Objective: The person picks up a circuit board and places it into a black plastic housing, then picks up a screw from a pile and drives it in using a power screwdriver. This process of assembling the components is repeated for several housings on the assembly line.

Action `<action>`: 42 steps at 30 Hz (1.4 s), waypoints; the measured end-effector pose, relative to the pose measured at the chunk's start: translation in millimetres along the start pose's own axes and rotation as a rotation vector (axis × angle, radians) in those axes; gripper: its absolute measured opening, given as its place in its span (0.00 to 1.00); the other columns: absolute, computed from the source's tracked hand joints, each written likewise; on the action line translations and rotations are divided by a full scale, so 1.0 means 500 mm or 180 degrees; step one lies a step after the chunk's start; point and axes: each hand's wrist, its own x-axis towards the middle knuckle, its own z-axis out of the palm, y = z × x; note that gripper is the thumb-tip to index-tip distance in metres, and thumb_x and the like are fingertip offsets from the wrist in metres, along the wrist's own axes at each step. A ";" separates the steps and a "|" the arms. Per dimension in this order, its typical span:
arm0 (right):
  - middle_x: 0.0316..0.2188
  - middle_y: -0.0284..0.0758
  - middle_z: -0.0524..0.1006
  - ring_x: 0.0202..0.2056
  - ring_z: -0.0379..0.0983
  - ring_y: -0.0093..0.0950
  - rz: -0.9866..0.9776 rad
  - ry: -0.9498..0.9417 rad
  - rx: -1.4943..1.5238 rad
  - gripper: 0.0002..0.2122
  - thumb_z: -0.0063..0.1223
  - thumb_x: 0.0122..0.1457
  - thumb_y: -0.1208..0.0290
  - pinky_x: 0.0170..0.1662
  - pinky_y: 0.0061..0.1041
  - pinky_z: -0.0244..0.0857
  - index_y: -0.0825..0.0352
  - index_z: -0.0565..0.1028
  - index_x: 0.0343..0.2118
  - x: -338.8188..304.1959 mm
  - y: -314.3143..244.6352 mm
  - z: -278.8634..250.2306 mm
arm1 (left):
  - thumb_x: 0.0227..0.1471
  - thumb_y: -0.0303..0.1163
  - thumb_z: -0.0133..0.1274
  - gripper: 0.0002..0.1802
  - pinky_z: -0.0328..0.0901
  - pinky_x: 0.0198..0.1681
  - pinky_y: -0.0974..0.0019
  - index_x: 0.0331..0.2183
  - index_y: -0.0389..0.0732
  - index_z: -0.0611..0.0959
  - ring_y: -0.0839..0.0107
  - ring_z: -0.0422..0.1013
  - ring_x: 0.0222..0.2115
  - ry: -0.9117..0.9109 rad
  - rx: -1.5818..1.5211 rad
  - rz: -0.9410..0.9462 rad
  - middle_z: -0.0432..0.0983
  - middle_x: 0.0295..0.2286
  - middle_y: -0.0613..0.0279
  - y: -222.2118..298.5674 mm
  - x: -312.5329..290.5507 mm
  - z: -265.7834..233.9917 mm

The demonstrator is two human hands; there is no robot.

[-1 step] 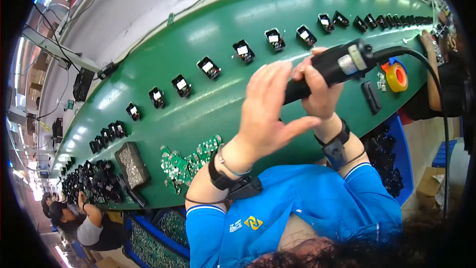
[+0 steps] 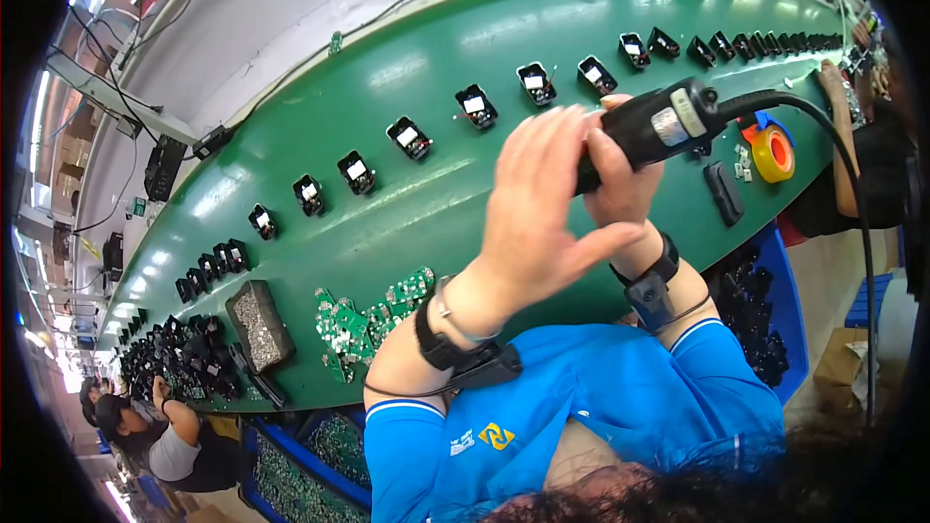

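Observation:
My right hand (image 2: 625, 179) is wrapped round a black corded electric screwdriver (image 2: 644, 131), held tilted above the bench with its cable end toward the upper right. My left hand (image 2: 533, 203) is open, fingers stretched out and thumb spread, right by the tool's front end, which it partly covers. Whether the palm touches the tool I cannot tell. The screwdriver's tip is hidden. Beyond my hands, a row of small black housings with white parts inside runs along the bench; the nearest ones are a housing (image 2: 476, 107) and another housing (image 2: 536, 84).
Green circuit boards (image 2: 354, 329) lie in a pile left of my left arm, beside a grey box of small metal parts (image 2: 260, 324). Yellow tape (image 2: 772, 155) and a black case (image 2: 724, 192) lie right. Blue bins flank me. The screwdriver cable (image 2: 833, 121) hangs at right; co-workers sit at both ends.
My left hand has shifted slightly right, closer over the screwdriver's front end. Less of that end shows. My right hand keeps its hold, almost in place.

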 end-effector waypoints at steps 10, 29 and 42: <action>0.23 0.31 0.67 0.25 0.65 0.21 0.0083 0.0253 0.0534 0.16 0.48 0.45 0.79 0.29 0.19 0.60 0.68 0.62 0.39 -0.005 0.027 0.005 | 0.29 0.33 0.59 0.31 0.52 0.45 0.53 0.39 0.35 0.69 0.59 0.65 0.36 0.0738 0.0160 0.0058 0.69 0.34 0.53 0.047 0.076 0.066; 0.23 0.30 0.63 0.24 0.59 0.22 0.0202 -0.0656 0.0582 0.18 0.45 0.46 0.67 0.29 0.23 0.53 0.65 0.60 0.41 -0.041 -0.020 -0.050 | 0.18 0.42 0.66 0.61 0.48 0.51 0.60 0.51 0.34 0.48 0.53 0.50 0.49 -0.0846 -0.0242 -0.1557 0.49 0.48 0.46 -0.103 -0.269 0.010; 0.22 0.29 0.63 0.22 0.59 0.21 0.0290 -0.0591 0.0619 0.18 0.47 0.45 0.65 0.27 0.21 0.53 0.64 0.61 0.40 -0.055 0.024 -0.053 | 0.19 0.33 0.65 0.55 0.54 0.46 0.59 0.49 0.35 0.51 0.53 0.57 0.43 -0.0631 -0.0053 -0.1562 0.60 0.41 0.50 -0.131 -0.288 0.071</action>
